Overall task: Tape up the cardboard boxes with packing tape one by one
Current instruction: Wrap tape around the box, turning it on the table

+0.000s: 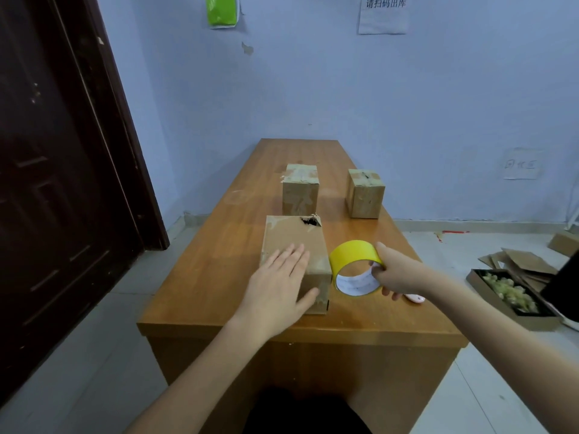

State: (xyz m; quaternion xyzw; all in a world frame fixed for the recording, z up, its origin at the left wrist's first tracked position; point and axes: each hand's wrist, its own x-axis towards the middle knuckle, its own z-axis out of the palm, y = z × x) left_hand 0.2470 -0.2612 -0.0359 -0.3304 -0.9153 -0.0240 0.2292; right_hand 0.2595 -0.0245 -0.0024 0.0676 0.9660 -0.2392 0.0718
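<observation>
Head view: the left hand (279, 285) lies flat on the near box (294, 245) on the desk (200, 277); the right hand (396, 274) grips the tape (354, 264) beside it. Taping appears about to begin; next, find the tape's end.

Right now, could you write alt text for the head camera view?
A left hand rests flat on the nearest cardboard box while the right hand grips a yellow tape roll beside it. Two smaller boxes stand farther back on the wooden table.
</observation>
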